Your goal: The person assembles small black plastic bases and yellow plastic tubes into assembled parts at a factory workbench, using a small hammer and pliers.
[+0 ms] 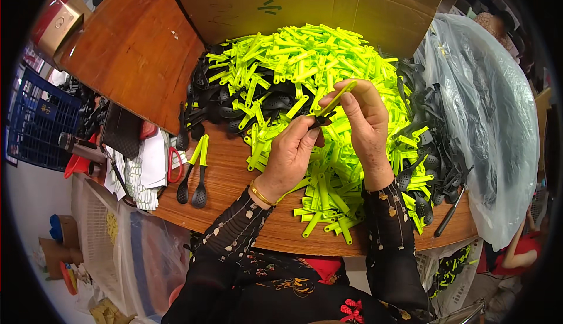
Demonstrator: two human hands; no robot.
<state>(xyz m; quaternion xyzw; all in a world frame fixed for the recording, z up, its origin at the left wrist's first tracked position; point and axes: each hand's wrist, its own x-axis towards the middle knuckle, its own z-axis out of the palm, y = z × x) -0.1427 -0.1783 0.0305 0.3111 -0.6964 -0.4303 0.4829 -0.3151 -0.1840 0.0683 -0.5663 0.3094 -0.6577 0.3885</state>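
Note:
Above the middle of the table, my left hand [288, 155] pinches a black spoon piece [321, 121], most of which my fingers hide. My right hand [368, 121] grips a lime-green handle [339, 98] between thumb and fingers, its lower end meeting the black piece. Beneath and behind both hands spreads a big heap of lime-green handles [322, 60]. Black slotted spoon heads [220, 104] lie at the heap's left, and more black spoon heads [433, 162] at its right. Two spoons with green handles [200, 174] rest side by side on the table to the left.
A cardboard sheet [305, 7] and a wooden board [132, 54] stand behind. Red-handled scissors [175, 164] lie by white papers [153, 162] at left. At right are a thin dark tool [450, 213] and a clear plastic bag [487, 130]. Baskets [99, 230] flank the table below.

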